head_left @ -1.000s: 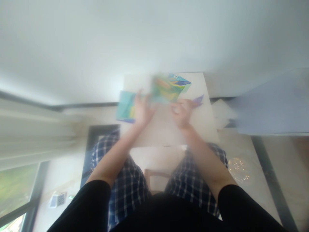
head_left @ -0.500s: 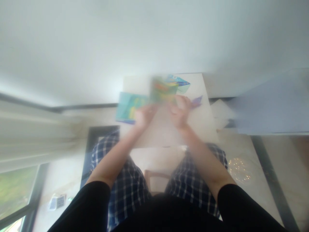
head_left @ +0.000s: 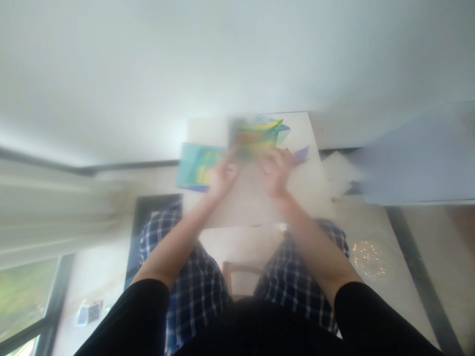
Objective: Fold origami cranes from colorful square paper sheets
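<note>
Between my hands, above the small white table (head_left: 252, 207), is a green and yellow sheet of patterned paper (head_left: 258, 136) with an orange patch, blurred. My left hand (head_left: 224, 173) pinches its lower left corner, and my right hand (head_left: 275, 165) grips its lower right edge. The sheet's upper right corner sticks up in a point. Behind it lies a folded blue paper piece (head_left: 284, 129), partly covered. A folded purple paper piece (head_left: 301, 155) rests just right of my right hand. Left of my left hand is a teal and yellow stack of paper (head_left: 193, 163), or a thin booklet.
A white wall (head_left: 237, 54) rises directly behind the table. My knees in checked trousers (head_left: 200, 296) are at its front edge. A pale panel (head_left: 419, 163) juts in at the right. A curtain (head_left: 55, 212) and window (head_left: 29, 287) are at the left.
The sheet's right side has tilted up, so a pointed corner now shows at its upper right. Both hands stay close to where they were, still on the sheet.
</note>
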Action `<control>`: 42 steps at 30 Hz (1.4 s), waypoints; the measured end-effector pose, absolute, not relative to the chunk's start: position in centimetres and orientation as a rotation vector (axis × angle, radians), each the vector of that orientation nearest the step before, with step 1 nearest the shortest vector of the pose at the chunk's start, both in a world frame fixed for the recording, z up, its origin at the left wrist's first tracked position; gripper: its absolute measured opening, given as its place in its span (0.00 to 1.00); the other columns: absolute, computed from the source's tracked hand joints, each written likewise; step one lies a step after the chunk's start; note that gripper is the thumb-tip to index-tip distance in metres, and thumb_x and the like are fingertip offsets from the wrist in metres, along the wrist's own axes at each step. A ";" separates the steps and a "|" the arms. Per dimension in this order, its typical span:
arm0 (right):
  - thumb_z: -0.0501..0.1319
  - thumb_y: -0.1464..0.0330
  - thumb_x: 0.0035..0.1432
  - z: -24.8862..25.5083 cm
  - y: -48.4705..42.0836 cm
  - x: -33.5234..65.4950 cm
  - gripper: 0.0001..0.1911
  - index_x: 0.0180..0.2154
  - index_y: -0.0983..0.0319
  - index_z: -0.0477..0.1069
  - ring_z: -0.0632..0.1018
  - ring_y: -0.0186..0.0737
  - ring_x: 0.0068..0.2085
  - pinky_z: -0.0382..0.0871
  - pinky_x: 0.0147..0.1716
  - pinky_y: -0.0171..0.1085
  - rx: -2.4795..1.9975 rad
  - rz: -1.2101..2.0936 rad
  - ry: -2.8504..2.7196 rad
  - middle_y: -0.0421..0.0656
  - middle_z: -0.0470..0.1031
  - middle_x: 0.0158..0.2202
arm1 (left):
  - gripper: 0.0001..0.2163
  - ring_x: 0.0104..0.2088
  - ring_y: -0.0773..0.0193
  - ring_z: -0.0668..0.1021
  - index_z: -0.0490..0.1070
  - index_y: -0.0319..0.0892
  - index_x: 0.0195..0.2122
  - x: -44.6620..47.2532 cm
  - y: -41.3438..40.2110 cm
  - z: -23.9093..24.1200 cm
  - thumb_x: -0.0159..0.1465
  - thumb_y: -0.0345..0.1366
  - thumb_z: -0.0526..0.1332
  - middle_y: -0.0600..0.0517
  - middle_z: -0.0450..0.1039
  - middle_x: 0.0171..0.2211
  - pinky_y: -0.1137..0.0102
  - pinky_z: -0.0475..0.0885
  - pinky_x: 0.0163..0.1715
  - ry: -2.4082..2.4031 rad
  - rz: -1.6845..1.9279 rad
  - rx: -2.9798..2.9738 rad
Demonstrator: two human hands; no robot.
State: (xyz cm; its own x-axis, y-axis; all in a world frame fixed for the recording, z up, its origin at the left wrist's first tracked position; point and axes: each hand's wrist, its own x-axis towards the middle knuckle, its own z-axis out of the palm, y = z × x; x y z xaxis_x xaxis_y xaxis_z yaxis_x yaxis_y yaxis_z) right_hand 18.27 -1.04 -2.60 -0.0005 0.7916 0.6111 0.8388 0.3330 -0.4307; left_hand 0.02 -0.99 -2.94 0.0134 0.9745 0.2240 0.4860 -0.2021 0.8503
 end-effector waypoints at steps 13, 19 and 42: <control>0.55 0.65 0.63 -2.4 -1.5 17.7 0.18 0.53 0.54 0.73 0.68 0.51 0.58 0.41 0.66 0.64 -1.444 -0.006 -2.111 0.45 0.76 0.52 | 0.35 0.39 0.59 0.81 0.49 0.49 0.67 0.3 0.3 -2.8 0.61 0.45 0.62 0.45 0.77 0.47 0.62 0.77 0.43 1.285 1.178 1.371; 0.55 0.62 0.63 -2.8 -1.4 17.7 0.16 0.49 0.52 0.75 0.67 0.54 0.56 0.37 0.64 0.69 -1.465 0.049 -2.098 0.44 0.79 0.47 | 0.36 0.47 0.54 0.80 0.49 0.48 0.65 0.4 0.7 -3.9 0.58 0.44 0.64 0.42 0.74 0.52 0.59 0.76 0.47 1.154 1.142 1.311; 0.58 0.66 0.62 -2.8 -0.9 17.6 0.10 0.41 0.54 0.78 0.72 0.48 0.53 0.47 0.64 0.60 -1.481 0.213 -1.999 0.43 0.78 0.49 | 0.20 0.52 0.54 0.78 0.76 0.42 0.45 0.3 0.4 -4.4 0.58 0.51 0.64 0.44 0.76 0.51 0.58 0.72 0.53 1.170 0.989 1.270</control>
